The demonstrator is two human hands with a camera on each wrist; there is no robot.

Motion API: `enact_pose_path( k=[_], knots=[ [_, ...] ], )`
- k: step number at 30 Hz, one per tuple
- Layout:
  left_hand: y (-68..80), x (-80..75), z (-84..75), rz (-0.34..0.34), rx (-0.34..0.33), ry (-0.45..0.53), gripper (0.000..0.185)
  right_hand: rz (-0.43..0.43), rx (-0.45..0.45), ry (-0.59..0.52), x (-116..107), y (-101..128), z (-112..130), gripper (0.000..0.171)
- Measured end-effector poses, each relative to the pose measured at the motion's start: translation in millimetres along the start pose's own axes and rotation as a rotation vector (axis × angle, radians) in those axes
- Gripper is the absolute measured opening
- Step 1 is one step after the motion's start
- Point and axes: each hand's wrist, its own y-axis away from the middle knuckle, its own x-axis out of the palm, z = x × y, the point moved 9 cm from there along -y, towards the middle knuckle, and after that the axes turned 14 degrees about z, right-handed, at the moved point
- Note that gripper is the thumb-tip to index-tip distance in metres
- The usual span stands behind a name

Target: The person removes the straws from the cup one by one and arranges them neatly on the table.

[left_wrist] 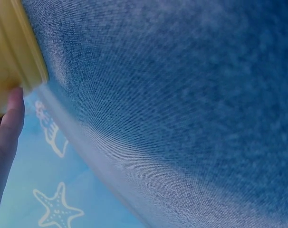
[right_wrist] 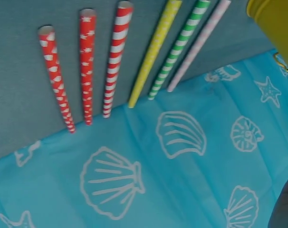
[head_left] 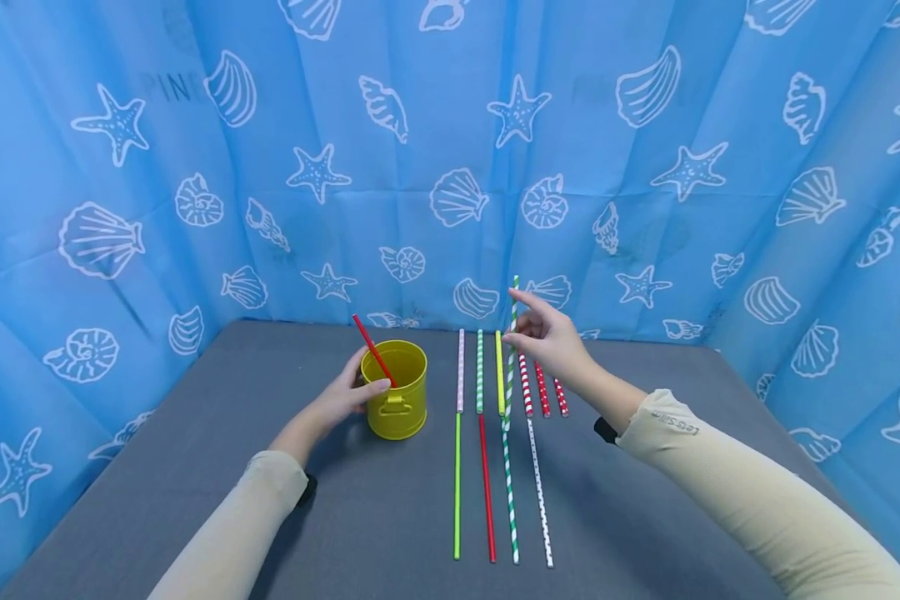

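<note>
My left hand (head_left: 348, 386) grips the side of a yellow metal bucket (head_left: 407, 406), thumb near the rim. A plain red paper straw (head_left: 373, 350) leans inside the bucket. In the left wrist view, one finger (left_wrist: 11, 114) lies against the bucket wall (left_wrist: 15, 47). My right hand (head_left: 551, 333) pinches a green-and-white striped straw (head_left: 513, 317) near its upper part, holding it roughly upright over the rows of straws. A yellow straw (head_left: 499, 375) and a red-and-white striped straw (head_left: 525, 385) lie close by it. The held straw is not visible in the right wrist view.
A pink straw (head_left: 461, 371), a light green striped one (head_left: 480, 371) and red patterned straws (head_left: 542, 390) lie in the back row. Nearer lie lime (head_left: 457, 492), red (head_left: 487, 492), green-striped (head_left: 511, 500) and white dotted (head_left: 540, 496) straws. A blue shell-print curtain (head_left: 435, 275) borders the grey table.
</note>
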Motion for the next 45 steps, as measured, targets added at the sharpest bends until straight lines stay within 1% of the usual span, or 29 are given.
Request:
enact_pose_path(
  k=[8,11,16,25,31,35,38,40,44,45],
  knots=[
    [0.1,-1.8,3.4,-0.013,-0.03,-0.004,0.084,0.036,0.057,0.018,-2.7,12.0,-19.2,0.064],
    [0.5,-3.0,3.5,-0.015,-0.031,-0.005,0.084,0.054,0.086,0.03,-1.9,18.9,-29.1,0.065],
    [1.1,-3.4,3.7,-0.011,-0.034,-0.006,0.084,0.11,0.127,0.048,3.9,31.3,-48.2,0.067],
    [0.9,-2.0,2.2,-0.003,-0.032,-0.006,0.085,0.208,0.135,-0.021,13.5,55.1,-77.9,0.066],
    [1.3,-1.2,1.2,-0.005,-0.036,-0.005,0.084,0.289,0.187,-0.064,22.9,71.0,-100.2,0.066],
    [1.0,-1.0,0.9,-0.007,-0.036,-0.005,0.083,0.333,0.209,-0.083,28.6,79.2,-107.9,0.066],
    [0.5,-0.5,0.6,-0.002,-0.039,-0.011,0.083,0.355,0.244,-0.114,32.1,84.0,-114.2,0.066],
    [-0.1,-0.2,0.8,-0.001,-0.044,-0.01,0.083,0.37,0.269,-0.135,34.9,86.8,-118.1,0.065],
    [-1.7,0.0,2.2,0.006,-0.063,0.008,0.082,0.426,0.292,-0.175,42.7,92.4,-123.4,0.064],
    [0.7,1.6,-1.5,0.009,-0.065,0.013,0.082,0.441,0.293,-0.177,44.5,93.6,-124.3,0.064]
  ],
)
